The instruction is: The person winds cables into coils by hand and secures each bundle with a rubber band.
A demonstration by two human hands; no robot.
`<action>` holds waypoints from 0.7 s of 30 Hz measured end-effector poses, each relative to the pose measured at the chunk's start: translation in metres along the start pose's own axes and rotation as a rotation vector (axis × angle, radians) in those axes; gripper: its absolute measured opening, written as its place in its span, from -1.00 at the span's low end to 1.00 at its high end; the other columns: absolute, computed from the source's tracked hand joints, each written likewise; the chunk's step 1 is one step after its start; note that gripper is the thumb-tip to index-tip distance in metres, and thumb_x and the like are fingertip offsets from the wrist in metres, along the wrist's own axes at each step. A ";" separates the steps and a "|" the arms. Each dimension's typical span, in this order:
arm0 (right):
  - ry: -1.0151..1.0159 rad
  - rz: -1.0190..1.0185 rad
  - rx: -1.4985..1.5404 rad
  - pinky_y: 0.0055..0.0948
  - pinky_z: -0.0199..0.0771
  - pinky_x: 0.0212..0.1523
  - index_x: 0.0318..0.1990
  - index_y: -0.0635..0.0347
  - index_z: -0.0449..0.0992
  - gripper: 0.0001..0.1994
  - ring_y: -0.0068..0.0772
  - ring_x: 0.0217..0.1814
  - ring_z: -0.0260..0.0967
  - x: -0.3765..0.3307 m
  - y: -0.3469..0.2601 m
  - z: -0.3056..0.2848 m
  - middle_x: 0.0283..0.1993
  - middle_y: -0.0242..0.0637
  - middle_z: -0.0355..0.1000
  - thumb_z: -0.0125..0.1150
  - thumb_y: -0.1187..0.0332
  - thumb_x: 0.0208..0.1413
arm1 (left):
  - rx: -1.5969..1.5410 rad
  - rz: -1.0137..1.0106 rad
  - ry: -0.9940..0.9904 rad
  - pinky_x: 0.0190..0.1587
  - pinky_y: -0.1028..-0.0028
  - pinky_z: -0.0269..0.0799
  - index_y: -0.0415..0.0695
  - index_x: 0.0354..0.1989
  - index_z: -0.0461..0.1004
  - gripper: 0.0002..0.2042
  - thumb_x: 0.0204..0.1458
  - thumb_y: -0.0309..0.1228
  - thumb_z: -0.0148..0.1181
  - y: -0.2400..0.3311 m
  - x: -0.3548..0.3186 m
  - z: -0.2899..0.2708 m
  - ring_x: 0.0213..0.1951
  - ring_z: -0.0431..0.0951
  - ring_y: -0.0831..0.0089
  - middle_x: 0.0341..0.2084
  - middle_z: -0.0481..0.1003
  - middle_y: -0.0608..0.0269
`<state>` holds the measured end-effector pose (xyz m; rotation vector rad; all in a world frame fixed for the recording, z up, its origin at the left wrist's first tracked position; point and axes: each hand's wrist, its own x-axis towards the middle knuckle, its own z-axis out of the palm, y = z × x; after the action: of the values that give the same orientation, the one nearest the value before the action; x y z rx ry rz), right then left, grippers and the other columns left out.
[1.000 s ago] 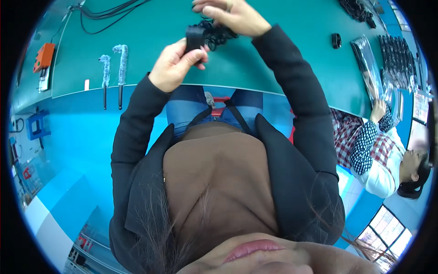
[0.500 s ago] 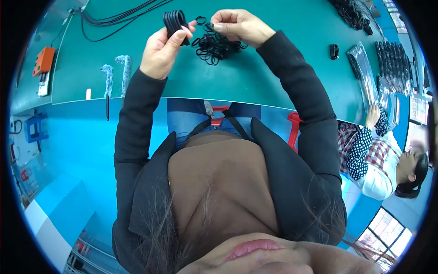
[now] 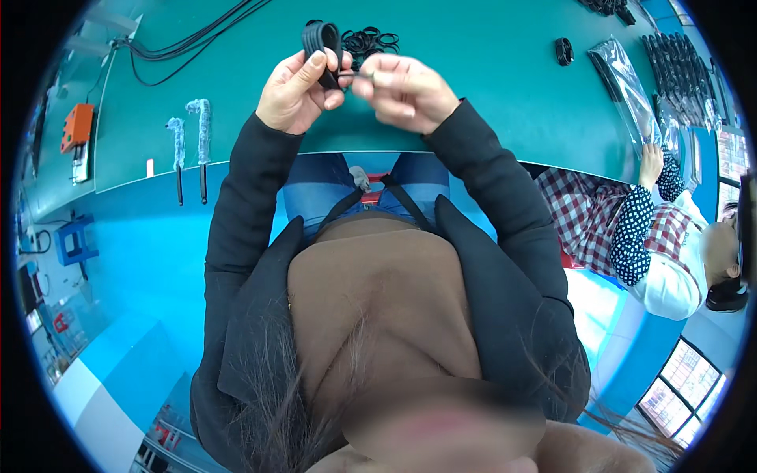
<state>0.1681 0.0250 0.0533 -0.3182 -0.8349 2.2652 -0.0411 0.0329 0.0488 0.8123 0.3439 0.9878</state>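
"From my end, the head view: hands?"
"I see the left hand clamped round a ribbed black coil, the right hand pinching a thin dark strand beside it. Round black rings heap just beyond."

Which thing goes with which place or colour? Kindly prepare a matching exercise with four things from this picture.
1. Looped black bundle
2. Pile of black rings
3. Fuzzy-topped sticks
4. Small box

A. Orange
B. Jutting past the near edge of the green table
C. In the left hand
D. On the table, just beyond the right hand

Pairs: 1-C, 2-D, 3-B, 4-A
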 end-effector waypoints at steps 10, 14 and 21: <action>0.093 -0.162 -1.198 -0.63 0.34 -0.56 0.00 0.03 0.54 -0.69 -0.70 -0.55 0.33 -0.032 -0.025 0.003 -0.40 -0.39 0.54 0.14 0.50 0.09 | 0.255 -0.100 -0.027 -0.28 0.47 0.52 -0.21 -0.25 0.37 -0.76 0.18 -0.25 0.03 -0.005 -0.016 0.012 -0.22 0.43 0.45 -0.18 0.36 0.15; 0.112 -0.304 -1.653 -0.48 0.46 -0.45 -0.02 -0.02 0.54 -0.67 -0.33 -0.50 0.46 -0.034 -0.058 0.006 -0.36 -0.10 0.52 0.24 0.48 0.01 | 0.348 -0.239 -0.083 -0.33 0.48 0.53 -0.24 -0.25 0.37 -0.75 0.17 -0.25 0.05 -0.005 -0.017 0.019 -0.23 0.43 0.46 -0.21 0.34 0.18; 0.011 -0.270 -1.945 -0.45 0.50 -0.47 0.16 -0.19 0.38 -0.46 -0.43 -0.60 0.37 -0.035 -0.083 0.011 -0.41 -0.25 0.47 0.18 0.54 -0.02 | 0.361 -0.295 -0.112 -0.35 0.50 0.54 -0.24 -0.24 0.37 -0.73 0.16 -0.23 0.07 0.001 -0.019 0.029 -0.26 0.44 0.48 -0.21 0.34 0.18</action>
<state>0.2330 0.0420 0.1150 -0.8987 -2.5540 0.5046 -0.0339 0.0041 0.0669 1.1030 0.5386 0.6078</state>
